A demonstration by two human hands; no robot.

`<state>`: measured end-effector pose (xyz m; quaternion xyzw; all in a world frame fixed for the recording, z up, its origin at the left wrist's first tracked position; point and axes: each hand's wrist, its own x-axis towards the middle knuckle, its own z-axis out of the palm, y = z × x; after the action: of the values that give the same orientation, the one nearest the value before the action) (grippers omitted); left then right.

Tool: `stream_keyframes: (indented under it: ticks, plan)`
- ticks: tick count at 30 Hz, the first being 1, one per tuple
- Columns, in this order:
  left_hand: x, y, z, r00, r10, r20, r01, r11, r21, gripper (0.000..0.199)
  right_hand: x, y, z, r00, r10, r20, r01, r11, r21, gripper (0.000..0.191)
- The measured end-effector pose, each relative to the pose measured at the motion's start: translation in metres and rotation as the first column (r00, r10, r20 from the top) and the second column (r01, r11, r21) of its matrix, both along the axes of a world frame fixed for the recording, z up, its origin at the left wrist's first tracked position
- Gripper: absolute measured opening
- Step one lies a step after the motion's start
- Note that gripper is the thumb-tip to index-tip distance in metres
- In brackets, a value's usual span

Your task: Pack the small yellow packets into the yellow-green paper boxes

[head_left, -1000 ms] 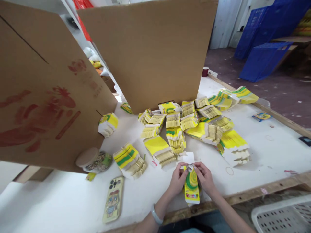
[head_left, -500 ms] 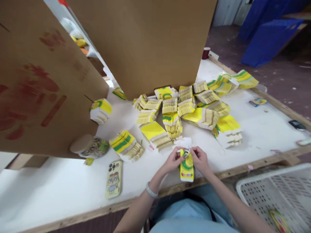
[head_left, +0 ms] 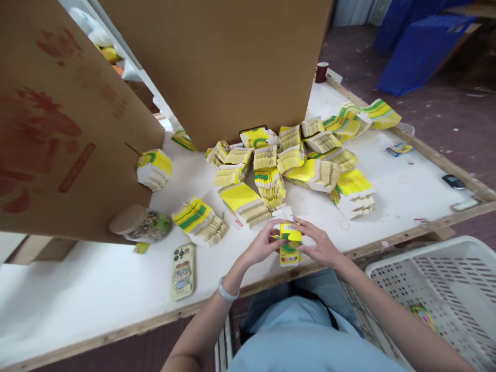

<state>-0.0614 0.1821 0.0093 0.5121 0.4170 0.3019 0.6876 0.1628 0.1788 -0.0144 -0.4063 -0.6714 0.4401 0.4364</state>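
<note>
A small yellow and green carton (head_left: pixel 290 249) is between my two hands near the table's front edge, with a flap at its top. My left hand (head_left: pixel 266 243) grips its left side, fingers bent round it. On the carton's right side my right hand (head_left: pixel 318 243) holds on, thumb low and fingers near the top flap. Just beyond them lie many bundles of flat yellow cartons, one (head_left: pixel 246 204) close behind my left hand. Another bundle, banded (head_left: pixel 199 221), lies farther left.
A phone (head_left: pixel 183 271) and a jar (head_left: pixel 141 223) lie on the left of the white table (head_left: pixel 116 289). Large cardboard sheets (head_left: pixel 225 67) stand behind. A white basket (head_left: pixel 445 289) is at the lower right, a dark red cup (head_left: pixel 321 72) at the back.
The carton now looks shorter in view, and its top flap with a barcode shows. My right hand's fingers have spread higher along it. The whole view has shifted slightly.
</note>
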Motion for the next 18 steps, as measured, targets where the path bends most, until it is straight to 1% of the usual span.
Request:
stream_keyframes:
  ticks: [3, 5, 6, 7, 9, 12, 14, 18]
  plan:
    - [0.002, 0.0, 0.007, 1.0, -0.001, -0.018, 0.002, 0.999, 0.051, 0.06, -0.009, -0.005, 0.002, 0.995, -0.044, -0.087, 0.026, 0.981, -0.192, 0.049]
    - [0.002, 0.001, 0.013, 0.999, -0.01, -0.034, 0.012, 0.997, 0.075, 0.059, -0.016, -0.005, 0.002, 0.987, -0.046, -0.156, -0.003, 0.954, -0.3, 0.058]
    - [0.002, 0.002, 0.016, 0.999, -0.018, -0.047, 0.023, 0.996, 0.091, 0.059, -0.019, -0.004, 0.003, 0.98, -0.035, -0.194, -0.031, 0.944, -0.329, 0.061]
    - [0.001, 0.003, 0.019, 0.998, -0.031, -0.061, 0.038, 0.993, 0.108, 0.058, -0.02, -0.003, 0.003, 0.973, -0.026, -0.231, -0.056, 0.938, -0.342, 0.062]
    - [0.0, 0.005, 0.023, 0.995, -0.053, -0.084, 0.065, 0.987, 0.147, 0.056, -0.02, 0.0, 0.006, 0.958, -0.022, -0.287, -0.081, 0.937, -0.339, 0.057]
    - [-0.001, 0.005, 0.027, 0.994, -0.054, -0.094, 0.071, 0.979, 0.189, 0.054, -0.015, 0.007, 0.012, 0.945, -0.002, -0.326, -0.117, 0.931, -0.346, 0.049]
    - [-0.001, 0.005, 0.029, 0.995, -0.047, -0.089, 0.062, 0.983, 0.174, 0.056, -0.009, 0.014, 0.016, 0.937, 0.036, -0.348, -0.173, 0.913, -0.37, 0.049]
    - [0.0, 0.005, 0.03, 0.998, -0.059, -0.024, 0.061, 0.996, 0.058, 0.066, 0.002, 0.023, 0.019, 0.908, 0.131, -0.397, -0.308, 0.852, -0.424, 0.054]
